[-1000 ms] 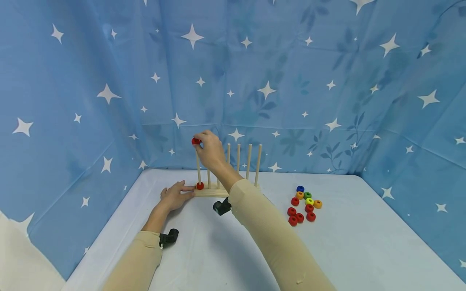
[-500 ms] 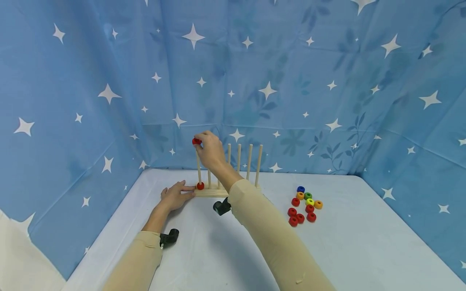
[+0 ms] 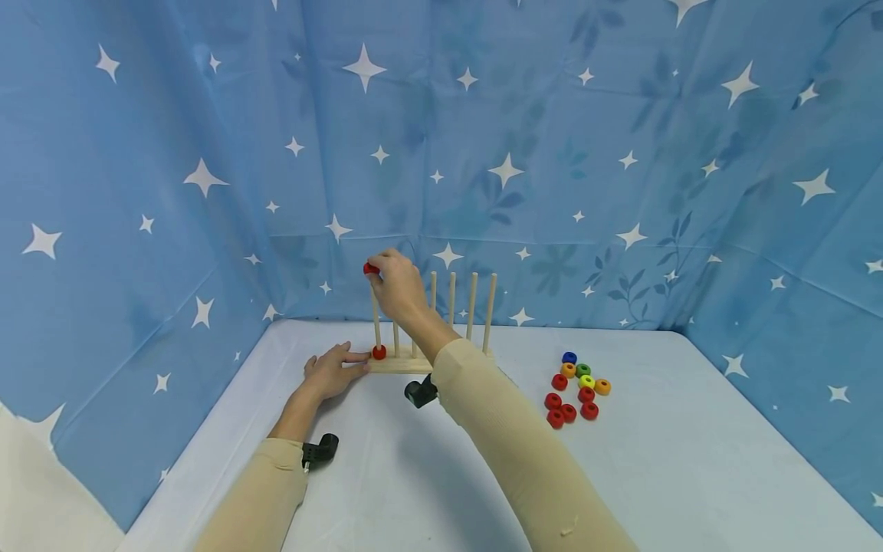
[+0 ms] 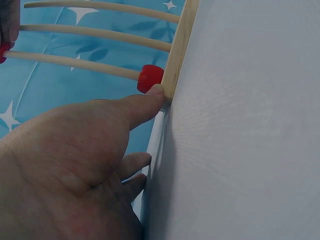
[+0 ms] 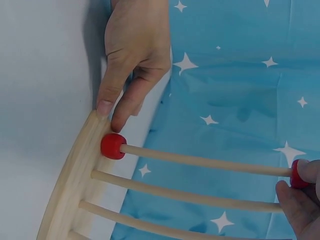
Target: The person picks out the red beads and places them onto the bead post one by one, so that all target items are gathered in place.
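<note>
A wooden rack point(image 3: 400, 366) with several upright pegs stands on the table. One red bead point(image 3: 379, 353) sits at the bottom of its leftmost peg point(image 5: 210, 161). At that peg's top, my right hand point(image 3: 400, 287) pinches another red bead point(image 5: 298, 174) between thumb and fingers; whether the peg enters its hole cannot be told. My left hand point(image 3: 333, 373) touches the left end of the rack base, fingers extended; in the left wrist view the thumb of the left hand point(image 4: 75, 145) lies against the base end beside the lower red bead point(image 4: 150, 79).
To the right of the rack lie loose beads on the white table point(image 3: 662, 460): several red point(image 3: 589, 411), two orange point(image 3: 602, 387), one blue point(image 3: 569, 358), one green point(image 3: 582, 370) and one yellow point(image 3: 586, 382). A blue starred curtain point(image 3: 441, 153) hangs behind and at both sides.
</note>
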Motion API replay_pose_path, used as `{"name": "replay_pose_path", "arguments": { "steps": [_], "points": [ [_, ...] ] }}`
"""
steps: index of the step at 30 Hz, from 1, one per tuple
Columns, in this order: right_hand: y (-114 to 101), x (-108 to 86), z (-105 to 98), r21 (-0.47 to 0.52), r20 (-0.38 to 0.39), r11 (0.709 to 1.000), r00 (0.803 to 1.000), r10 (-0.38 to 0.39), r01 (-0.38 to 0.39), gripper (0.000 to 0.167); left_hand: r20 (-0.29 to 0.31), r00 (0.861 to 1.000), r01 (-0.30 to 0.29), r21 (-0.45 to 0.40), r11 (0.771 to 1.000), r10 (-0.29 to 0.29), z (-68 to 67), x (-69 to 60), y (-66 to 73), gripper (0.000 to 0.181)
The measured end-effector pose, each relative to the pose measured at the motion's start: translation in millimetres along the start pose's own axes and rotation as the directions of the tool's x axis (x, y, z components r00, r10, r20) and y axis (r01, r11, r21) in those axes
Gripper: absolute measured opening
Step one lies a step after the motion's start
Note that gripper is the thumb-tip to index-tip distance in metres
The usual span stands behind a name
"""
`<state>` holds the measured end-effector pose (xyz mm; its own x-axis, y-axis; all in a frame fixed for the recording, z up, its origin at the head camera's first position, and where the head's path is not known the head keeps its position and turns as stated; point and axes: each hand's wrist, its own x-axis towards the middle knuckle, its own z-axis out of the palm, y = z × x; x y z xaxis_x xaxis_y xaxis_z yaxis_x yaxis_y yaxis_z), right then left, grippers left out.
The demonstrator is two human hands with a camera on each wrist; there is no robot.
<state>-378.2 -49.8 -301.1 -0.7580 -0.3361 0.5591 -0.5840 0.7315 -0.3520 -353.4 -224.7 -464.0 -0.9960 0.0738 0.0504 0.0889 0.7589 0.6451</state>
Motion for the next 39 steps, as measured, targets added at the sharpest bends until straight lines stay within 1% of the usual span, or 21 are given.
{"name": "replay_pose_path", "arguments": {
  "steps": [6, 11, 26, 31, 33, 39],
  "points": [
    [1, -1.1, 1, -0.018, -0.002, 1.000, 1.000, -0.007, 0.006, 0.025, -0.003, 1.000, -0.002, 0.006, 1.000, 0.002, -0.1, -0.7, -0.7, 0.039],
    [2, -1.0, 1, -0.007, -0.001, 1.000, 1.000, -0.008, 0.008, 0.024, -0.002, 1.000, 0.002, -0.002, 1.000, -0.002, -0.3, -0.6, -0.8, 0.038],
    [3, -2.1, 2, -0.033, 0.018, 0.999, 1.000, -0.015, 0.016, 0.023, 0.001, 1.000, -0.001, -0.003, 1.000, 0.001, -1.1, -1.2, 0.7, 0.037],
    [4, -5.4, -1, -0.017, -0.004, 0.999, 0.999, -0.038, 0.038, 0.023, 0.006, 1.000, -0.007, -0.009, 1.000, 0.007, -1.0, -1.1, 0.9, 0.038],
    [6, -7.0, -2, 0.003, -0.020, 0.999, 0.999, -0.045, 0.045, 0.023, 0.009, 1.000, -0.008, -0.009, 1.000, 0.008, -0.9, -1.0, 0.7, 0.038],
    [11, -11.4, -4, 0.047, -0.091, 0.995, 0.992, -0.084, 0.089, 0.024, 0.008, 1.000, -0.002, -0.004, 1.000, 0.002, -1.1, -0.9, -0.1, 0.039]
  ]
}}
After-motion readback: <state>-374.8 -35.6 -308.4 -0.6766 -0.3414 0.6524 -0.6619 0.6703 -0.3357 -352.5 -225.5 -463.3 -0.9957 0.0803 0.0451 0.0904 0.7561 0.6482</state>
